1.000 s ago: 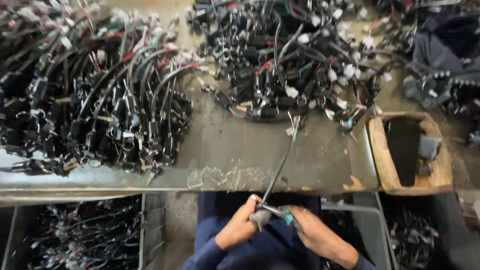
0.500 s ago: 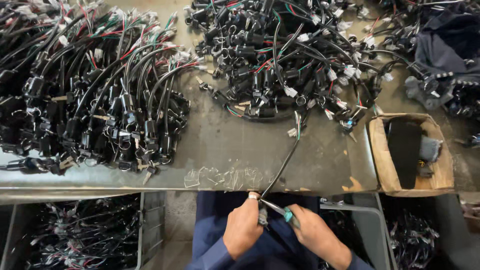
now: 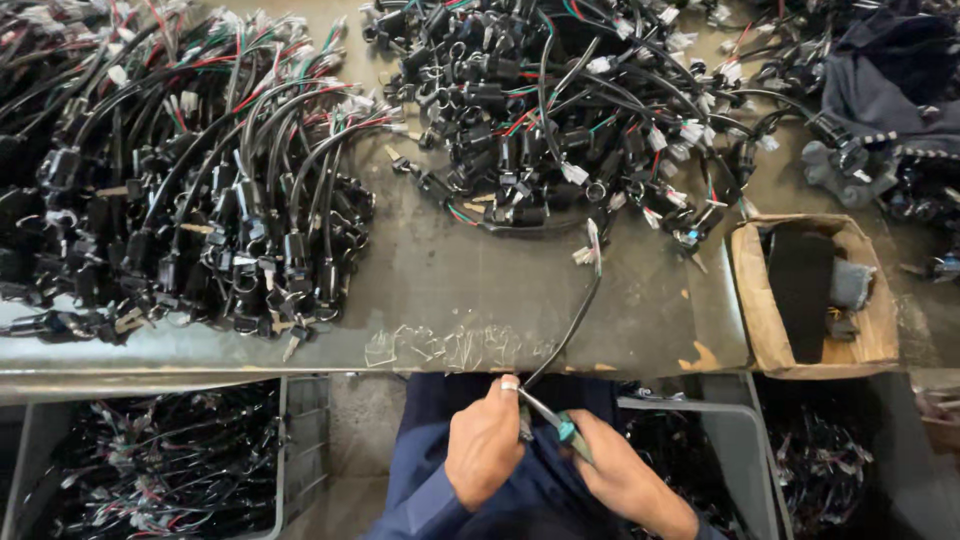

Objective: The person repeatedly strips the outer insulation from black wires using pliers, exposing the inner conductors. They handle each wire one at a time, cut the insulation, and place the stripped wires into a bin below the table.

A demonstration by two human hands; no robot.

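Left hand (image 3: 487, 448) closed around near end of black cable (image 3: 572, 325); right hand (image 3: 622, 478) gripping teal-handled pliers (image 3: 552, 418), nose meeting cable at 6 o'clock, below bench edge (image 3: 300, 365). Cable runs toward 12 o'clock; white connector end (image 3: 590, 245) rests on bench beside tangled harness pile (image 3: 560, 110). Judgement: keep cable taut, pliers square, squeeze steady, avoid nicking insulation.

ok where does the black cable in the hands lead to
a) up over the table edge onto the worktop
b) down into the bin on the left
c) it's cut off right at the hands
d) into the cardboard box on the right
a: the black cable runs from the left hand and the tool in the right hand up over the table edge, ending in white connectors near the wire pile.
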